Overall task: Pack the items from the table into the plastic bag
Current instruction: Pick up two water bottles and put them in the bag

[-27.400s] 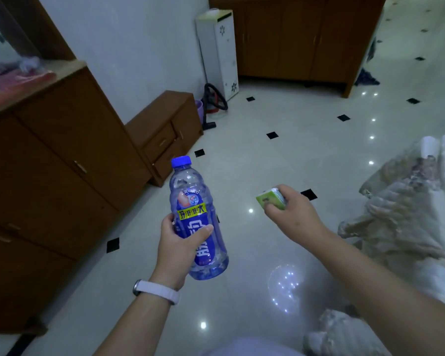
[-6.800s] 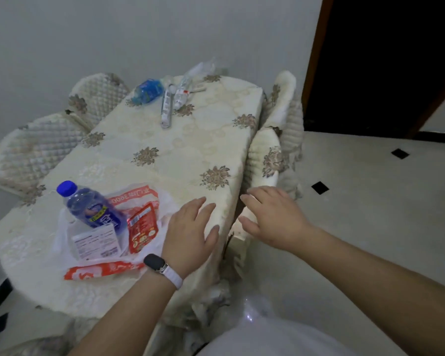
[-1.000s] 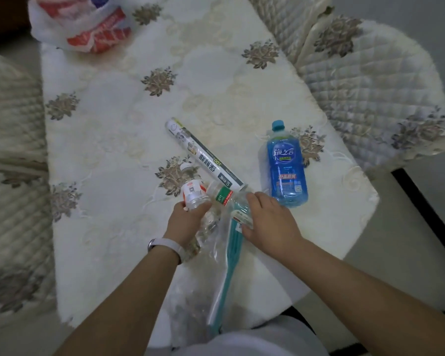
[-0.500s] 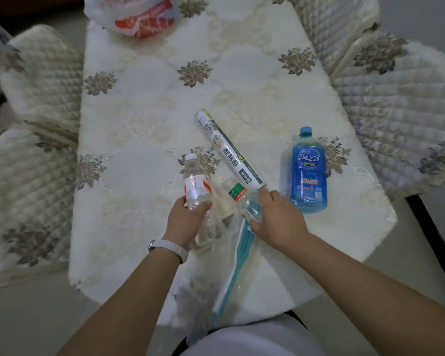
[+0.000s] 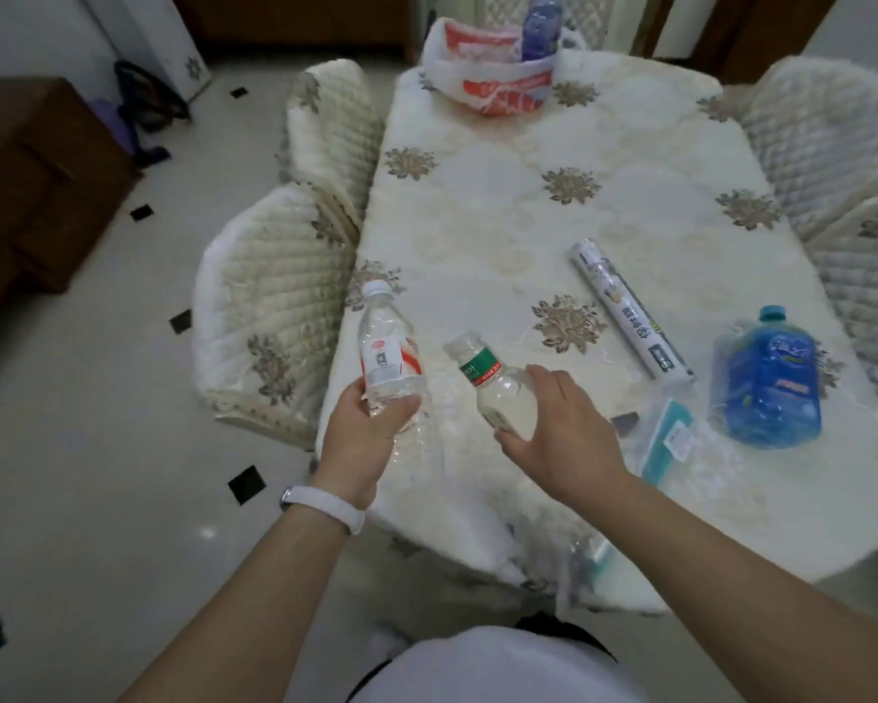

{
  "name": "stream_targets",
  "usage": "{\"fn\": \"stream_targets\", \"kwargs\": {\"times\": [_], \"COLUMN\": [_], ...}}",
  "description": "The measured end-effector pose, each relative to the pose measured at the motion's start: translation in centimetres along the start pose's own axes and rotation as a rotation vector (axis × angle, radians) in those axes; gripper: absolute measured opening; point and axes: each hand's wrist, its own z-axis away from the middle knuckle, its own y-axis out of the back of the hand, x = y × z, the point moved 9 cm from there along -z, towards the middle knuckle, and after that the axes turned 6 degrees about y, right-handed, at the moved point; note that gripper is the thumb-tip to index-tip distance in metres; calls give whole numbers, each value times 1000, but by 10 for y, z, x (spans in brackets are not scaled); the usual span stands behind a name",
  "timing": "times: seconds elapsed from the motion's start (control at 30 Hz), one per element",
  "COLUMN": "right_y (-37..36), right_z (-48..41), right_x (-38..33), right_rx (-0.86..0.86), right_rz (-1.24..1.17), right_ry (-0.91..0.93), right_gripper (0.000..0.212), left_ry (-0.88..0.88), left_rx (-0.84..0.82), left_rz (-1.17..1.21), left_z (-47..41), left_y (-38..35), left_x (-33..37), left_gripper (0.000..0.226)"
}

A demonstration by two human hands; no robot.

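Left bottle in my left hand, right bottle in my right hand; roll, jug further right, bag far ahead.

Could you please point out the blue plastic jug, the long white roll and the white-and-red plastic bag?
Blue plastic jug (image 5: 766,385): head view, on its labelled body.
Long white roll (image 5: 632,314): head view, midway along its wrapper.
White-and-red plastic bag (image 5: 497,86): head view, on its printed front wall.
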Motion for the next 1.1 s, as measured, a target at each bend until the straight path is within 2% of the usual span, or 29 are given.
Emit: {"fn": "stream_targets", "kwargs": {"times": [0.17, 0.33, 0.5, 0.67, 0.77, 0.87, 1.0, 1.1], "right_y": [-31, -63, -87, -117, -142, -168, -199, -217], "right_z": [1, -1, -9, -19, -31, -51, -96, -144], "right_x": [-120, -228, -314, -381, -415, -447, -489, -515], "right_rx": [18, -22, -50, -141, -220, -273, -319, -334], "right_rz": [-52, -142, -219, -280, -303, -332, -364, -404], "right_ry": [119, 238, 375, 458, 481, 513, 504, 455], "right_gripper": [77, 81, 77, 82, 79, 72, 71, 72], "left_ry": [-60, -124, -161, -147, -114, -93, -65, -34], "left_rx": [53, 192, 355, 481, 531, 554, 587, 588], "left_rz": [105, 192, 277, 381, 427, 473, 487, 460], "left_z": [28, 62, 88, 99, 92, 73, 32, -6], "left_y": [120, 235, 326, 387, 422, 454, 494, 520], "left_x": [9, 8, -2, -14, -23, -24, -9, 20], "left_gripper": [32, 29, 36, 49, 59, 70, 64, 74]}}
